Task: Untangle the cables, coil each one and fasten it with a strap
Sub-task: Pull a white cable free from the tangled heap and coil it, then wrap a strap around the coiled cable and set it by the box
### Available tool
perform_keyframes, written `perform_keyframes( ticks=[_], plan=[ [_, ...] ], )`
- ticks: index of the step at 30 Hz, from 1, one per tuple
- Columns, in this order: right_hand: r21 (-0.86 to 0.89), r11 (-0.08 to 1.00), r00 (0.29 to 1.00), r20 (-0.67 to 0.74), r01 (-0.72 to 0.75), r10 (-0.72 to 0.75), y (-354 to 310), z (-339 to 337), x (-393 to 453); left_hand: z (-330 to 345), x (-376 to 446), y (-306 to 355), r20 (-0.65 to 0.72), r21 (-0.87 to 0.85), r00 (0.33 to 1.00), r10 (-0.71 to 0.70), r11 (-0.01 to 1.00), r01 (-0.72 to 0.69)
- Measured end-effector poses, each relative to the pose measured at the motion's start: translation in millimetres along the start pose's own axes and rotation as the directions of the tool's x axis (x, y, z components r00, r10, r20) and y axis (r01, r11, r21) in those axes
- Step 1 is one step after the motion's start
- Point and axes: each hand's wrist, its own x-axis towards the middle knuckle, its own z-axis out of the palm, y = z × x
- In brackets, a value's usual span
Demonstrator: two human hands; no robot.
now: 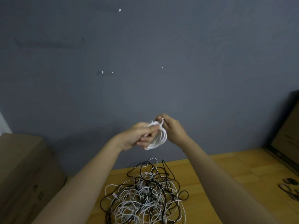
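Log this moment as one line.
left hand: grips white coil | right hand: pinches coil top | tangled pile: on table

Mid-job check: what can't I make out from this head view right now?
- Strap: the right hand pinches something white at the top of the white coil; too small and blurred to call it strap or cable end.
- Coil's left side: hidden by the left hand.
- Tangle: cut off by the bottom edge; cable count unclear.
- Dark loops: blurred, cut by the right edge.
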Motion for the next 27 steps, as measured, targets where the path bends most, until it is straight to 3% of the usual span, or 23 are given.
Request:
perform_keyframes(
  ticks=[2,5,8,10,12,15,17,20,23,27],
  plan=[
    [-0.077,0.997,0.992,0.127,0.006,0.004,4.3,12.8,-6.9,0.2,1.9,3.6,-0.143,-0.159,0.985,0.093,0.981,-0.116],
    [-0.088,0.995,0.981,0.188,-0.038,0.054,1.8,36.2,-28.5,-3.0,7.1,1.0,-0.343,-0.236,0.921,0.183,0.933,-0.273],
    [-0.341,0.937,0.961,0.275,0.076,0.022,2.1,56.9,-50.7,-10.4,15.0,-7.1,-0.481,-0.313,0.859,0.172,0.882,-0.352],
    [-0.468,0.859,0.953,0.296,0.207,-0.068,-0.9,65.7,-64.8,-20.1,20.8,-15.1,-0.541,-0.198,0.827,0.156,0.932,-0.305],
    [-0.513,0.782,0.933,0.244,0.355,-0.263,-3.2,66.9,-75.2,-28.8,25.4,-26.4,-0.544,0.023,0.826,0.147,0.987,-0.160],
    [-0.575,0.665,0.848,0.100,0.476,-0.520,-0.1,56.8,-76.7,-29.1,29.8,-49.8,-0.442,0.333,0.892,0.098,0.941,0.062],
    [-0.574,0.664,0.825,0.035,0.479,-0.565,-4.2,40.2,-72.0,-18.8,28.6,-60.3,-0.373,0.331,0.928,0.006,0.935,0.127],
    [-0.452,0.818,0.887,-0.111,0.356,-0.448,-1.5,22.6,-66.4,1.2,22.2,-63.7,-0.226,0.205,0.965,-0.135,0.962,0.182],
    [-0.048,0.991,0.965,-0.223,0.127,-0.134,7.4,26.1,-78.0,16.5,19.2,-64.4,-0.048,0.028,0.984,-0.170,0.985,0.172],
    [0.386,0.915,0.956,-0.206,-0.116,0.208,16.1,42.1,-108.2,30.8,26.9,-79.3,-0.034,-0.010,0.970,-0.242,0.970,0.242]
  ],
)
